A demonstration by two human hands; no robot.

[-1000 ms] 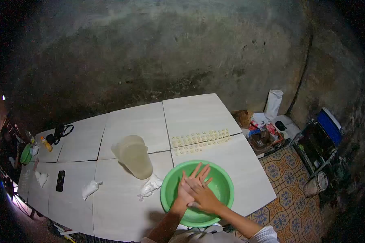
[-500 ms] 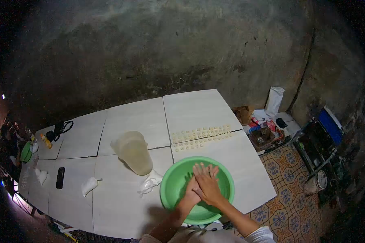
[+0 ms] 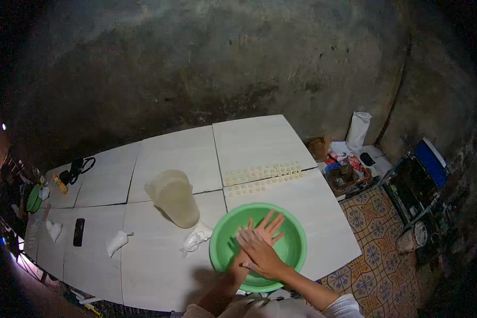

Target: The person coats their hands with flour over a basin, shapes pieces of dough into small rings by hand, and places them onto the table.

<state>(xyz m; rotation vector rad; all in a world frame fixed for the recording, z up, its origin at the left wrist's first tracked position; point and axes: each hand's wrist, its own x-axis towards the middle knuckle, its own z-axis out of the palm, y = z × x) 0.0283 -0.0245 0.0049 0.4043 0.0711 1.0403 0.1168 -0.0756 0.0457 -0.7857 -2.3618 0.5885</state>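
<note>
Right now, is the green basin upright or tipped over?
Upright: the green basin shows its open mouth facing up, its inside visible around the left hand and right hand.

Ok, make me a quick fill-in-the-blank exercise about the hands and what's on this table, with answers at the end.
1. The right hand lies across the left hand, above a basin coloured ____.
2. Small pale pieces lie in ____ on the tabletop.
3. In this view, the black phone lies to the ____ of the pitcher.

Missing words: green; rows; left.
</note>
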